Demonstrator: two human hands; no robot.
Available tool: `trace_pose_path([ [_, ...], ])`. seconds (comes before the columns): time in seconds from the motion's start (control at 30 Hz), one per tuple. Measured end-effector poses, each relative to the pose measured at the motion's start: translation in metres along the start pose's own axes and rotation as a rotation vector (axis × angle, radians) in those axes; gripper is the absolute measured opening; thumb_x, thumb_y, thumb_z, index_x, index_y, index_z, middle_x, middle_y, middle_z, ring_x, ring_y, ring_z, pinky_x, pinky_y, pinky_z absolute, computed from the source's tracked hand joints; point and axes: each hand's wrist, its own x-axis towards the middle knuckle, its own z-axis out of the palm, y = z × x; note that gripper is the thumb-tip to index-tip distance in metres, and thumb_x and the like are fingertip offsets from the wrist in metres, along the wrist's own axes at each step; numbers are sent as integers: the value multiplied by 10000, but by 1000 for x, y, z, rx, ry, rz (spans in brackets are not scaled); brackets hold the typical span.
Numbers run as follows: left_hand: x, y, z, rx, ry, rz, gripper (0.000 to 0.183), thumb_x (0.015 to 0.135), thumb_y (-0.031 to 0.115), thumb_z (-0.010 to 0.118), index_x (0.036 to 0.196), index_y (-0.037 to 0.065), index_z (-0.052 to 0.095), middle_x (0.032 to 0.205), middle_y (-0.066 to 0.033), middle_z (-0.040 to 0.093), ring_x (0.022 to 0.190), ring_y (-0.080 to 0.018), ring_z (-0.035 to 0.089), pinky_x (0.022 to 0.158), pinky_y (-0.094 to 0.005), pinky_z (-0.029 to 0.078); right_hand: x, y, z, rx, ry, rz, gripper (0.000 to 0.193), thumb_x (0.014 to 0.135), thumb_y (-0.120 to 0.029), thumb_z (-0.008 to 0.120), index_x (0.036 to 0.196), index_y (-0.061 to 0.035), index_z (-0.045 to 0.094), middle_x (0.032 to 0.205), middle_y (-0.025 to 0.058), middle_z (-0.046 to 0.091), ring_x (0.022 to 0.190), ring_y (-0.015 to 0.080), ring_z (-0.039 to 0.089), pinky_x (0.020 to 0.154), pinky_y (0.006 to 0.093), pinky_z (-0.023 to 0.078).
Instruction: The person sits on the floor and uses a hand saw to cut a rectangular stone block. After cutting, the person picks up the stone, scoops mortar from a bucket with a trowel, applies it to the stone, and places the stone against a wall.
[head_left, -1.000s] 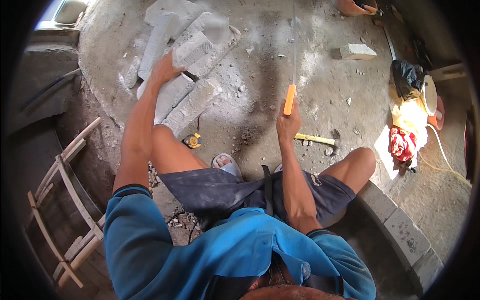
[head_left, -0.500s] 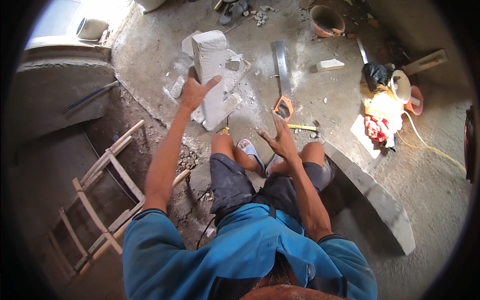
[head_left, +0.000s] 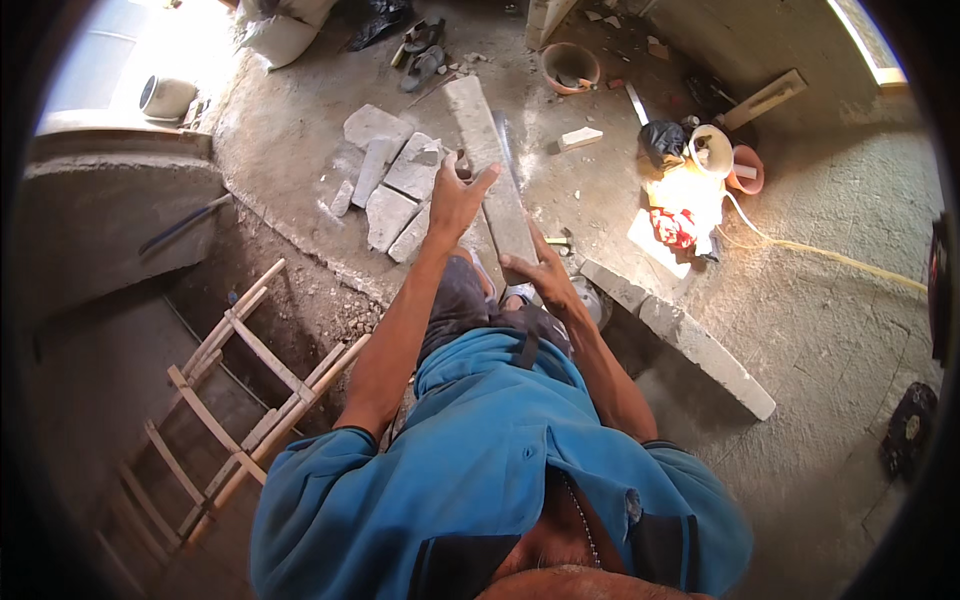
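Note:
A long, pale grey concrete block [head_left: 492,160] is held up in front of me, its far end pointing away. My left hand [head_left: 462,195] grips its left side near the middle, thumb across the upper face. At the near end my right hand [head_left: 545,270] is closed round the lower right edge, its fingers partly hidden. Behind the block shows a strip of the saw blade [head_left: 503,135]; the rest of the saw is covered. A hammer [head_left: 556,240] with a yellow-green handle lies just beyond my right hand. Broken block pieces [head_left: 410,168] lie on the floor left of the block.
A wooden ladder [head_left: 240,400] leans at the left by a rubble-strewn trench. To the right stands a low block wall [head_left: 700,345]. Farther off are an orange bucket [head_left: 570,70], a white offcut [head_left: 580,138], more buckets [head_left: 712,150], a red cloth [head_left: 673,228] and a yellow cord [head_left: 820,257].
The block has been lifted off the floor pieces and brought right, toward me. My right hand, free before, now holds its near end. My view has shifted; the saw is now mostly covered.

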Motion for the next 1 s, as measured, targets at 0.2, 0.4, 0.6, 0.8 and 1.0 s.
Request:
trace_pose_path([
  [0.2, 41, -15, -11, -739, -267, -497, 900, 852, 715, 688, 1449, 67, 508, 1259, -110, 628, 1136, -270, 604, 885, -408, 501, 30, 11, -19, 631, -58, 62, 796, 915, -413, 739, 1519, -32, 387, 1333, 181, 598, 1139, 315, 642, 916, 464, 555],
  [0.4, 118, 41, -6, -948, -582, -379, 824, 851, 662, 735, 1423, 97, 553, 1313, -71, 645, 1188, -220, 613, 1021, -419, 494, 73, -43, -23, 769, -236, 11, 850, 888, -529, 715, 1507, -40, 398, 1318, 184, 590, 1122, 355, 642, 957, 523, 526],
  [0.6, 190, 75, -25, -805, -400, -261, 766, 848, 508, 815, 1334, -36, 581, 1216, -139, 674, 1070, -214, 671, 915, -343, 554, 130, -142, -7, 402, 81, 48, 822, 921, -465, 723, 1548, -57, 384, 1466, 201, 514, 1298, 321, 541, 1079, 459, 441],
  [0.8, 257, 105, -24, -379, -218, -86, 710, 806, 436, 859, 1214, -95, 624, 1097, -180, 725, 930, -213, 718, 829, -339, 570, 199, -177, -26, -225, 203, -52, 1021, 839, -496, 814, 1581, -9, 309, 1554, 266, 410, 1431, 338, 426, 1168, 443, 357],
  [1.0, 331, 158, -10, -88, -153, 10, 708, 819, 423, 855, 1207, -115, 607, 1089, -191, 727, 948, -214, 715, 864, -326, 555, 304, -208, -33, -434, 347, -411, 1277, 678, -541, 911, 1592, 23, 220, 1530, 274, 411, 1439, 386, 396, 1201, 466, 310],
])
